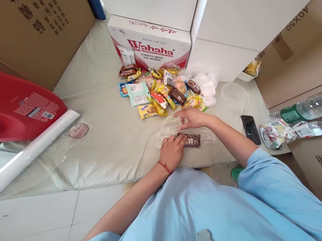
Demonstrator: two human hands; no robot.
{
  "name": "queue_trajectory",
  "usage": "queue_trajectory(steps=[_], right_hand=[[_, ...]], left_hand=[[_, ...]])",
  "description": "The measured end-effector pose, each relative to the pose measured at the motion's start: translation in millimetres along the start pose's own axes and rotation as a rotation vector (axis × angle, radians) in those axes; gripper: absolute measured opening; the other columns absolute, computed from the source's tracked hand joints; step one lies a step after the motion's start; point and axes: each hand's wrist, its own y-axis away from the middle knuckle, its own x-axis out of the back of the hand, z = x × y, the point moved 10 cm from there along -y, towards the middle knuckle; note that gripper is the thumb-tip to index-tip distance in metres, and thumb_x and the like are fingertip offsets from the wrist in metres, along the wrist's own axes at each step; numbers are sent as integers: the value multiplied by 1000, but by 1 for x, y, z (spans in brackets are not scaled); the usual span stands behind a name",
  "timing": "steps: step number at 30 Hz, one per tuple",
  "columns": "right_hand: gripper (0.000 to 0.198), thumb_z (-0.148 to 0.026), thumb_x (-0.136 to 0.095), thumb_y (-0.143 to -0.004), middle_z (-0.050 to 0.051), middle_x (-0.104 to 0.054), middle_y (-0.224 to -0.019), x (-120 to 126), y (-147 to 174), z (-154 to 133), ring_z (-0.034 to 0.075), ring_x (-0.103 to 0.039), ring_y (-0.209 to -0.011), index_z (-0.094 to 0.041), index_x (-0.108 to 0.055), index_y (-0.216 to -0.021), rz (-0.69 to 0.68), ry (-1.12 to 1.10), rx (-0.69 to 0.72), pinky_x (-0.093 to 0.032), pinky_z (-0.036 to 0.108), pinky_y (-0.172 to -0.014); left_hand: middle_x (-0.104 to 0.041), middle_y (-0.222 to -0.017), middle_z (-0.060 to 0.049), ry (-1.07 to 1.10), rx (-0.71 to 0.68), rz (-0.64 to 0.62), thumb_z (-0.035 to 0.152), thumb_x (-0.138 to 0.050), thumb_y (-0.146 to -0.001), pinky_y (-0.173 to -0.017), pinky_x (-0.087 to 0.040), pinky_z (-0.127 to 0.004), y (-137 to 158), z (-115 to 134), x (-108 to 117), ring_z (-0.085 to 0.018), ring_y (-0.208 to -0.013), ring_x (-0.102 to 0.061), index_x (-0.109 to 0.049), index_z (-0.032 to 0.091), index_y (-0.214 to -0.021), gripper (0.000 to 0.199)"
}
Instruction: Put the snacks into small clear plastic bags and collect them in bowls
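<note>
My left hand (171,151), a red cord bracelet at its wrist, rests low on the covered surface. Its fingers are closed over the left end of a brown wrapped snack (192,140). Beneath and around the snack lies a crinkled clear plastic bag (164,130). Just above it my right hand (193,117) hovers with thumb and fingers apart, holding nothing that I can see. Past the right hand is a pile of packaged snacks, among them a pale green packet (138,94), a yellow cookie packet (147,111) and a dark brown packet (178,95).
Behind the pile stands a Wahaha water carton (151,46). Crumpled white plastic (206,88) and a round clear lid (235,95) lie rightward, near a phone (250,129) and bottles (316,107). On the left are a red jug (6,101) and a white roll (28,157).
</note>
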Motion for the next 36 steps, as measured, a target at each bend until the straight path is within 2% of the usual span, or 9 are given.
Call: queue_trajectory(steps=[5,11,17,20,23,26,29,32,36], right_hand=[[10,-21,-70,-92,6,-68,-85,0,24,-12,21,-57,-88,-16,-75,-99,19,82,-53,-38,29,-82],[29,-22,-52,-103,10,-65,-100,-41,73,-52,24,-54,-92,-20,-71,-124,42,251,-130,-40,31,-76],[61,-18,-51,-102,9,-60,-110,-95,92,-63,25,-54,-98,-35,-42,-160,97,248,-209,-42,30,-71],[60,-15,-54,-99,10,-58,-111,-102,92,-65,27,-52,-102,-34,-47,-156,145,251,-220,-46,33,-76],[57,-14,-54,-99,10,-58,-111,-101,91,-65,27,-51,-101,-32,-51,-153,178,230,-233,-47,35,-77],[55,-15,-54,-99,10,-58,-109,-96,92,-64,26,-50,-99,-31,-54,-152,206,153,-228,-49,35,-80],[54,-13,-56,-96,10,-57,-110,-91,93,-63,25,-49,-100,-28,-58,-148,245,10,-179,-51,36,-85],[55,-7,-57,-91,10,-57,-113,-87,96,-67,25,-49,-102,-23,-60,-144,292,-130,-87,-51,39,-92],[44,-6,-56,-89,12,-60,-116,-80,107,-69,26,-50,-108,-19,-67,-130,342,-232,-8,-51,43,-95]], left_hand=[[-63,-149,-9,43,3,46,23,-38,-105,-84,-43,-47,1,0,1,-28,-108,-61,-63,21,-141,43],[-76,-117,-12,293,-16,98,15,-48,-97,-91,-48,-42,3,-13,0,-26,-105,-65,-74,19,-111,29],[-78,-97,-5,637,-65,149,14,-48,-87,-85,-55,-34,32,-51,12,-20,-93,-71,-75,23,-91,28],[-75,-89,-5,835,209,433,20,-43,-89,-77,-56,-33,49,-98,34,-20,-85,-70,-72,22,-86,29],[-72,-106,-11,602,544,604,32,-45,-93,-91,-54,-43,62,-123,51,-26,-104,-67,-71,19,-101,30],[-63,-134,-18,294,527,372,43,-68,-82,-108,-45,-56,45,-102,51,-39,-134,-51,-71,18,-109,37],[-68,-117,-14,292,446,133,35,-65,-84,-96,-52,-50,35,-77,39,-34,-113,-63,-71,19,-95,20],[-68,-93,-6,490,436,106,28,-56,-88,-80,-55,-37,28,-60,38,-22,-83,-66,-70,20,-90,16],[-69,-107,-8,655,324,79,27,-52,-91,-85,-58,-35,3,-25,31,-20,-91,-69,-72,18,-107,28]])
